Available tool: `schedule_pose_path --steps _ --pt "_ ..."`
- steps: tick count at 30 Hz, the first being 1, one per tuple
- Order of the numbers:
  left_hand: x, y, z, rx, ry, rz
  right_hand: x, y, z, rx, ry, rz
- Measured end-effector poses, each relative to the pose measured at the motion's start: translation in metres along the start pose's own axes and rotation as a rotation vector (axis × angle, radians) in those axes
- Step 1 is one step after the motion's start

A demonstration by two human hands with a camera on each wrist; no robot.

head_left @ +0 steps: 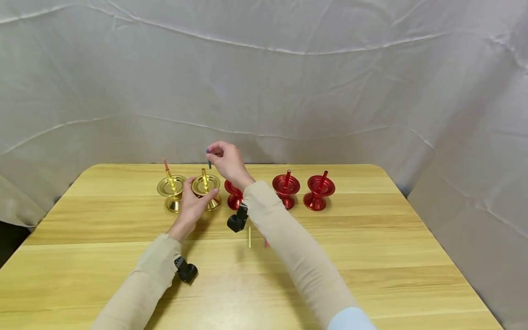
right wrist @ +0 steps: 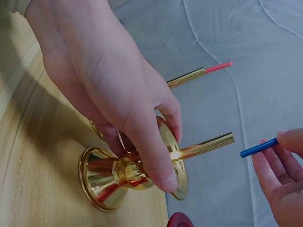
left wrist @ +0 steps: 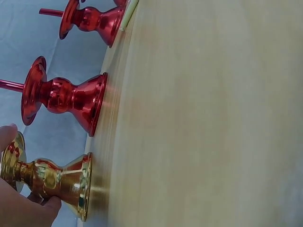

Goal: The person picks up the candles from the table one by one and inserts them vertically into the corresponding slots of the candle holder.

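Observation:
My left hand point(head_left: 193, 201) grips a gold candlestick point(right wrist: 130, 172) from the side, thumb and fingers around its dish and stem. The candlestick stands upright on the table, and its thin tube point(right wrist: 203, 145) points up with nothing in its mouth. Pinched between the thumb and fingers of my right hand point(head_left: 231, 162) is a slim blue candle point(right wrist: 258, 147). Its lower end hangs a short way above that tube, apart from it. To the left stands another gold candlestick point(head_left: 173, 187), with a reddish-pink candle point(right wrist: 220, 66) upright in its tube.
Three red candlesticks are in view: one point(head_left: 234, 200) partly behind my right arm, two point(head_left: 286, 185) point(head_left: 316, 199) farther right. A yellow candle point(head_left: 249, 237) and a pink candle point(head_left: 266, 243), partly covered by my sleeve, lie on the wooden table point(head_left: 392, 256). Grey cloth point(head_left: 264, 91) hangs behind.

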State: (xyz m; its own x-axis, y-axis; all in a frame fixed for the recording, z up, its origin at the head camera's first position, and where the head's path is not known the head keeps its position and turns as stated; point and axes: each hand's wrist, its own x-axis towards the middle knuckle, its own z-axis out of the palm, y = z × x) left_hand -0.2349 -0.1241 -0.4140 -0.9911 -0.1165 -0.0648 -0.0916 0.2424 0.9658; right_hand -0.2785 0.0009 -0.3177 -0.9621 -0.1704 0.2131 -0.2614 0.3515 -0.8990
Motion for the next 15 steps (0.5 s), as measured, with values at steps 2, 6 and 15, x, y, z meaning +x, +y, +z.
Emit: schedule_pose_path --steps 2,6,15 --pt "-0.0001 -0.0001 -0.0002 0.000 -0.001 0.000 0.0003 0.0004 0.0009 0.002 -0.001 -0.003" --pt "0.0001 0.0001 -0.0006 -0.005 0.004 0.009 0.0008 0.0005 0.0033 0.015 -0.007 -0.014" --pt "-0.0008 -0.0019 -0.0005 -0.020 0.002 0.015 0.0004 0.0001 0.0100 0.093 -0.036 -0.014"
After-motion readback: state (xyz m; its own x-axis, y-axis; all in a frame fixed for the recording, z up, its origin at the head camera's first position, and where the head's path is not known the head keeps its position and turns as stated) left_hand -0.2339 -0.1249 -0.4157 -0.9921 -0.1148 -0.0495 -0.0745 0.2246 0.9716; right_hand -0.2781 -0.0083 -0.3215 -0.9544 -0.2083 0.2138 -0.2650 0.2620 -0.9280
